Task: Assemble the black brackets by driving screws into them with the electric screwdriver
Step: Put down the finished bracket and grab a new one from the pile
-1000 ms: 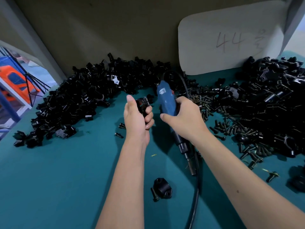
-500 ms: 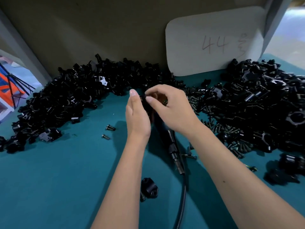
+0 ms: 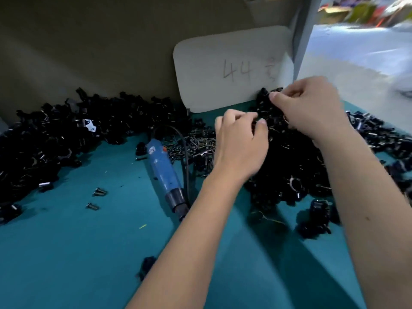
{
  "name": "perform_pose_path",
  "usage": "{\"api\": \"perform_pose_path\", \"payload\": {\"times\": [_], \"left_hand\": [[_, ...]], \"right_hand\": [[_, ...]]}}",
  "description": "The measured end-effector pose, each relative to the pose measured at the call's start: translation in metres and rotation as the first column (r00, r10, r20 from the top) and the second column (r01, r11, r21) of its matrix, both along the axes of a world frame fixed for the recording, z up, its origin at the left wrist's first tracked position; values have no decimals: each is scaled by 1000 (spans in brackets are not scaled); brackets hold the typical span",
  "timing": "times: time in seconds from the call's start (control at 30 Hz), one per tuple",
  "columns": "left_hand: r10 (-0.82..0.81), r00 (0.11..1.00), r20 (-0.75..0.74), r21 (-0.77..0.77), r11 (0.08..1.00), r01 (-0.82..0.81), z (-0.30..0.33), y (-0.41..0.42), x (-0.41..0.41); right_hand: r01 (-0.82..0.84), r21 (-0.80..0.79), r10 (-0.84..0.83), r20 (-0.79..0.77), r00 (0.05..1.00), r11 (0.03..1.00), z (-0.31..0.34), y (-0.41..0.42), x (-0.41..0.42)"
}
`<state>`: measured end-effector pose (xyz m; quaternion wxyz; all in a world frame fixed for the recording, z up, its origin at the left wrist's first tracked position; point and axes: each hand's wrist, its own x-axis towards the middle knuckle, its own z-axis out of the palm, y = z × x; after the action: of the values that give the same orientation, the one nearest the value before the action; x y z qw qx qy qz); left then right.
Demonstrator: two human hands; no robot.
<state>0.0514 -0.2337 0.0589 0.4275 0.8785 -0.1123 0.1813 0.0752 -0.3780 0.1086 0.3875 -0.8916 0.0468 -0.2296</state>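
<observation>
Teal tabletop [image 3: 66,253]: both hands, left [image 3: 239,143] and right [image 3: 310,108], pinch brackets in the black pile [image 3: 289,157].

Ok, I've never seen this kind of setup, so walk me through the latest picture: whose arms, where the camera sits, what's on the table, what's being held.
No machine here: these are a person's two bare arms, filmed by a camera worn on the head, looking forward and down. The table has a teal top. On it lie two heaps of black brackets, a left heap and a right heap, with a scatter of screws between them. The blue screwdriver lies on the table, in nobody's grip, its black cable looping behind it. Two loose screws sit to its left. A white card marked 44 leans against the back wall. Both hands reach into the right heap: the right hand pinches a bracket at the top, and the left hand has its fingers curled among the parts, though what it grips is hidden.
</observation>
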Motion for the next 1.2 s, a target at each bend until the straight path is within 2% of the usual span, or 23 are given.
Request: {"api": "perform_pose_path", "payload": {"times": [0.1, 0.2, 0.27, 0.37, 0.47, 0.57, 0.7, 0.77, 0.83, 0.87, 0.93, 1.0, 1.1, 1.2], "left_hand": [[-33, 999, -8, 120, 992, 34, -4, -27, 8], [-54, 998, -40, 105, 993, 58, -9, -36, 10], [-38, 999, -20, 60, 997, 39, -11, -31, 10], [64, 998, 22, -1, 998, -64, -9, -7, 13], [183, 983, 13, -49, 982, -183, -4, 34, 21], [344, 939, -2, -67, 937, -344, -5, 84, 31], [593, 805, -31, -63, 803, -593, -22, 163, 36], [681, 731, -34, 58, 732, -679, -33, 199, 39], [715, 698, -37, 244, 684, -688, -42, 229, 48], [715, 698, -36, 343, 665, -663, -44, 241, 54], [680, 733, -15, 494, 642, -586, -47, 262, 68], [602, 798, -14, 587, 651, -481, -48, 277, 81], [533, 838, -115, 670, 664, -330, -51, 291, 95], [556, 830, -42, 703, 607, -371, -50, 293, 98]], "right_hand": [[123, -154, -137, -84, 987, 980, 1, -26, 0], [143, -213, -173, -129, 976, 967, -3, -34, 0], [175, -219, -191, -56, 980, 960, -5, -26, 3], [213, -223, -182, 152, 971, 951, -4, 4, 12], [58, -228, -19, 167, 986, 972, -7, 57, 28], [-201, -230, 214, 33, 976, 952, -18, 124, 41], [-494, -307, 463, -173, 869, 813, -36, 207, 54], [-592, -480, 479, -347, 806, 648, -44, 243, 59], [-631, -649, 388, -499, 775, 425, -49, 272, 61], [-637, -686, 334, -544, 770, 351, -51, 282, 63], [-627, -712, 276, -563, 779, 316, -55, 299, 67], [-585, -731, 268, -520, 811, 350, -58, 306, 74], [-565, -753, 277, -494, 824, 338, -62, 307, 82], [-561, -788, 324, -476, 817, 255, -66, 304, 83]]}}
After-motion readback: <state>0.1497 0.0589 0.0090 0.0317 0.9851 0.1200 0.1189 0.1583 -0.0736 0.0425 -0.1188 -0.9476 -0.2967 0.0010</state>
